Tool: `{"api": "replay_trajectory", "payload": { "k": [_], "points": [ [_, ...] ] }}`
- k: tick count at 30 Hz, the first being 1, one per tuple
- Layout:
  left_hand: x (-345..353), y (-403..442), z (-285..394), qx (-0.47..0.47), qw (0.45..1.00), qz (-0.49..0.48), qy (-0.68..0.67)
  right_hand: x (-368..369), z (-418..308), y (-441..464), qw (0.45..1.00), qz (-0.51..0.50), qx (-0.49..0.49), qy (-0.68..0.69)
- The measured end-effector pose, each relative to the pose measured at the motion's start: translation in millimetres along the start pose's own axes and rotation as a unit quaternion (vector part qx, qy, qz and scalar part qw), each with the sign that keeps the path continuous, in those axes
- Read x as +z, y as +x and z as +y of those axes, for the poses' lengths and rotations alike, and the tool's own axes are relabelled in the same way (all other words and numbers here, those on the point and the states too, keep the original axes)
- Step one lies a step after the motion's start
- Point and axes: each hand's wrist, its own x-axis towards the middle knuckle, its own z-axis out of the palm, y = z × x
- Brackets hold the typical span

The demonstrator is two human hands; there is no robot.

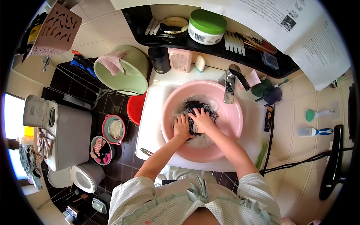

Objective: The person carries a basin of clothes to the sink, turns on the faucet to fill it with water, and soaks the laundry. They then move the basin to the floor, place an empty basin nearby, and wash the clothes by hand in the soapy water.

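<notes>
A pink basin [235,116] is set on the white bench [150,116], and in it a dark cloth [193,104] is held down in sudsy water [204,141] by both hands. The cloth is lodged toward the basin's middle, ringed by white foam. The left hand [182,128] is laid over the cloth's near left part, with the fingers pointed away from the body. The right hand [201,120] is placed just beside it, with the fingers spread across the dark folds. Whether any fold is clenched beneath the fingers of either hand cannot be made out.

The far right rim of the basin is overhung by a metal tap [229,90]. Along the back of the bench, a dark bottle [159,62], a pink pack [180,60] and a pale oval object [200,63] are lined up under a black shelf [202,47], on which a green-lidded tub [207,28] is stood. A small metal tool [146,151] is left at the bench's near left corner.

To the left, a pink cloth [111,62] is draped over the rim of a tilted green tub [131,80]. Farther left, a washing machine [75,131] is seen beside a toilet [87,179].
</notes>
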Motion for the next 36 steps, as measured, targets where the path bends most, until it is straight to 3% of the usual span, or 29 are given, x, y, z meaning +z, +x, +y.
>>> {"api": "replay_trajectory", "payload": {
  "k": [3,7,8,10,15,17,20,24,27,28,29,31,34,36],
  "points": [
    [10,15,1,0.014,0.996,-0.083,0.014,11,12,16,0.997,0.030,0.019,0.065],
    [15,16,-3,-0.053,0.976,0.059,-0.202,12,3,30,0.971,0.082,0.178,0.136],
    [26,18,-1,-0.043,0.953,0.147,-0.261,12,1,29,0.961,0.099,0.199,0.163],
    [22,14,-5,-0.040,0.946,0.124,-0.297,7,-3,25,0.941,0.102,0.233,0.224],
    [9,0,-19,-0.013,0.930,0.095,-0.356,5,-2,7,0.955,-0.002,0.197,0.223],
    [6,-6,-25,0.001,0.922,0.135,-0.363,-16,-9,-8,0.967,-0.019,0.183,0.179],
    [-13,-24,-36,0.016,0.886,0.233,-0.400,-30,-9,-29,0.980,0.074,0.124,0.136],
    [-35,-27,-44,0.025,0.877,0.191,-0.440,-57,-18,-42,0.972,0.115,0.129,0.159],
    [-21,-20,-36,0.064,0.867,0.198,-0.454,-56,-25,-46,0.965,0.039,0.111,0.233],
    [-19,-21,-32,0.134,0.833,0.211,-0.494,-53,-33,-50,0.942,0.079,0.091,0.314],
    [-12,-21,-28,0.171,0.849,0.247,-0.434,-50,-36,-60,0.963,0.087,0.078,0.244],
    [-8,-24,-23,0.122,0.864,0.156,-0.462,-24,-38,-61,0.950,0.202,-0.004,0.238],
    [-11,-29,-32,0.118,0.894,0.131,-0.412,-32,-45,-77,0.944,0.168,0.043,0.281],
    [-17,-34,-42,0.081,0.896,0.178,-0.398,-47,-49,-93,0.933,0.160,0.084,0.310]
  ]
}}
